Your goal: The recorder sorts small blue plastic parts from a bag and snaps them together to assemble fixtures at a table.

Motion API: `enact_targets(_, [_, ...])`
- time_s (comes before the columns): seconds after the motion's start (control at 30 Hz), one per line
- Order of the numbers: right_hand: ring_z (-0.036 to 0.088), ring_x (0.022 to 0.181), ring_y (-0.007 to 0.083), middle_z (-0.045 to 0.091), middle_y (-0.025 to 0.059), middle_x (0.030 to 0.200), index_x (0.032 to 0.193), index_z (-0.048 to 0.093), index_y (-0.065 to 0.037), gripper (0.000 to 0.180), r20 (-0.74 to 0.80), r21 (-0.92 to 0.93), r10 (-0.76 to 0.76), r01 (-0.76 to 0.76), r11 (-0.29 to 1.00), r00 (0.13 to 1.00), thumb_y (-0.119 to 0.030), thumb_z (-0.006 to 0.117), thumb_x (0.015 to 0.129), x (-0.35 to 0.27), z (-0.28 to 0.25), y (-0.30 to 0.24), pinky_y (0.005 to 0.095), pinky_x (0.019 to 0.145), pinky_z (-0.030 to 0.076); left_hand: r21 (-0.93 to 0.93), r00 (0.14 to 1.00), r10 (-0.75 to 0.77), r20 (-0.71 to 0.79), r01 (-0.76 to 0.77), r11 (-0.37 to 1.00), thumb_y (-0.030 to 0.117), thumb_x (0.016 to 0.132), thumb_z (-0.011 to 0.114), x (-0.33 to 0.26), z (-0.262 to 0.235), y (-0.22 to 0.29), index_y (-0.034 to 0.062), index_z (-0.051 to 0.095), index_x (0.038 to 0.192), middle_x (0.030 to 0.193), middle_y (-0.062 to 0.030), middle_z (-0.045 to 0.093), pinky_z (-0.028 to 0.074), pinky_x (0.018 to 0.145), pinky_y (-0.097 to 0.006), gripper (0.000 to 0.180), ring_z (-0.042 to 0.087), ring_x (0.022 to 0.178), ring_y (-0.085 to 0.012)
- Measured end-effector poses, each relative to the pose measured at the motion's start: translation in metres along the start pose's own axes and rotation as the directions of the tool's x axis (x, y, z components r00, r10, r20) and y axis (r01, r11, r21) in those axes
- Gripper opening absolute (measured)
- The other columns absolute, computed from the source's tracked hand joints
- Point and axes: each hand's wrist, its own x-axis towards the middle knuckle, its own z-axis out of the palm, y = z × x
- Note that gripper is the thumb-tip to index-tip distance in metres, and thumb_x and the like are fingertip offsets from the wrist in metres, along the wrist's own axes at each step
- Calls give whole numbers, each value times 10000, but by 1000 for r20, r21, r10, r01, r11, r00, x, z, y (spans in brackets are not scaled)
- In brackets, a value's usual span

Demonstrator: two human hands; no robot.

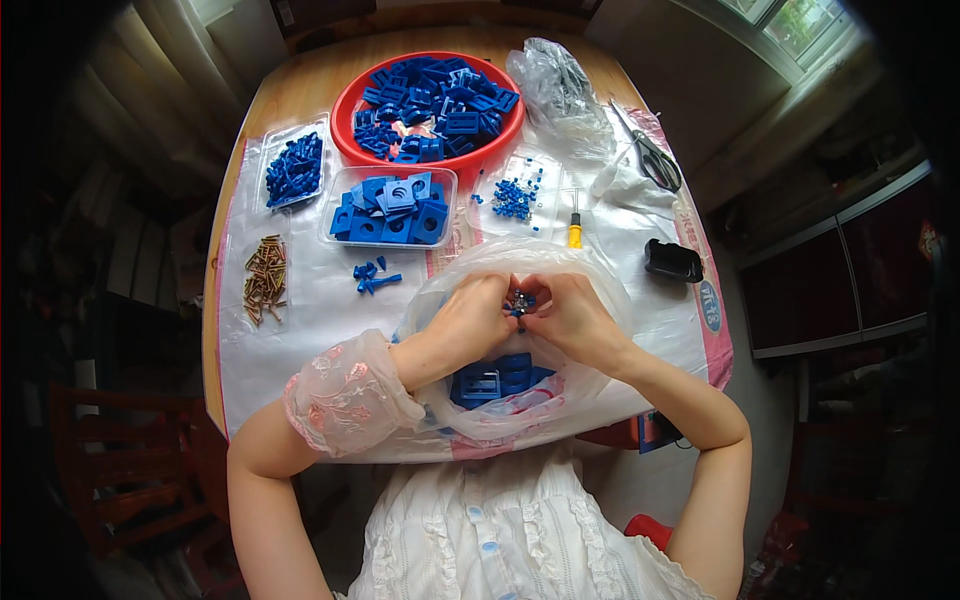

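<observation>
Blue plastic fills most of what lies in front of you. Your left hand [468, 322] and right hand [572, 318] meet fingertip to fingertip over the mouth of a clear plastic bag [440, 300], and together they pinch a small blue part [518, 303] between thumbs and forefingers; what exactly sits on that part is too small to tell. Inside the bag, just below your hands, lie several blue square blocks [490, 380].

Beyond the bag, on the white sheet that covers the wooden counter [300, 85], a clear tray [388, 208] holds more blue square pieces, and behind it a red bowl [428, 105] is heaped with the same kind. To the left, another clear tray [293, 168] carries small blue pegs, and a loose pile of brass screws [265, 278] lies near the sheet's left edge. A few stray blue pegs [372, 275] rest between the screws and the bag. To the right you have a yellow-handled screwdriver [575, 232], scissors [652, 155] and a small black box [673, 260].
</observation>
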Motion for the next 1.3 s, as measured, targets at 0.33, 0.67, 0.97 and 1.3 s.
enact_targets(0.33, [738,822,159,796,151,936,1143,776,80,321,33,79,101,-103,992,994,5,770,831,3,-6,-6,312,769,592,-93,968,-216,126,228,969,53,839,794,8,-14,8,-60,721,1211,1140,-180,775,601,948,-364,396,759,1059,-248])
enact_targets(0.67, [754,791,201,795,216,917,1128,775,95,327,-10,-127,-28,26,992,1000,-13,806,820,1,-11,-13,329,767,595,-294,949,-274,158,310,904,-11,884,786,0,-7,13,-60,669,1266,1214,-158,753,597,972,-348,402,740,1122,-226])
enact_targets(0.97, [796,888,295,785,262,968,1094,773,106,292,40,-177,-92,97,979,995,2,781,821,-4,-17,-28,379,827,611,-407,950,-252,182,306,861,-33,893,783,-10,-13,21,-68,632,1263,1190,-148,746,603,914,-318,401,738,1107,-195])
enact_targets(1.3, [787,881,342,775,267,926,1033,782,102,244,162,-254,-136,174,951,977,12,765,807,-2,-19,-44,395,838,607,-445,936,-281,212,349,825,-21,873,800,-21,-19,26,-50,670,1232,1157,-118,755,598,908,-306,382,738,1080,-173])
